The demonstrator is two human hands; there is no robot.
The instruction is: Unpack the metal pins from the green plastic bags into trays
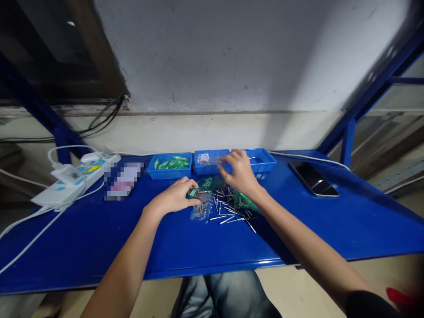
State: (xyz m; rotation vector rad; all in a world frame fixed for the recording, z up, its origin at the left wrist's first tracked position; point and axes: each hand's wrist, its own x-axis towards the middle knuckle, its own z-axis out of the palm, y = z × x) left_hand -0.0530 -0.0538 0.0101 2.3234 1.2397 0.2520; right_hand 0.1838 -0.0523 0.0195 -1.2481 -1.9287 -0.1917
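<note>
My left hand (175, 195) rests on the blue table with its fingers closed on a small green and clear plastic bag (200, 213) holding brass-coloured pieces. My right hand (241, 173) is raised over the front of the blue bins. Its fingertips, slightly blurred, pinch a clear plastic bag (214, 161) at the middle bin (212, 169). Between and below my hands lies a loose pile of silver pop rivets (228, 211). Green plastic bags (244, 201) lie among them, partly hidden by my right forearm.
The left bin (169, 175) holds green packets; the right bin (265, 167) has a few thin pieces. A dark phone (314, 179) lies at the right, a pixelated flat item (124, 181) at the left. Beyond it runs a white power strip (77, 176) with cables. A wall stands behind.
</note>
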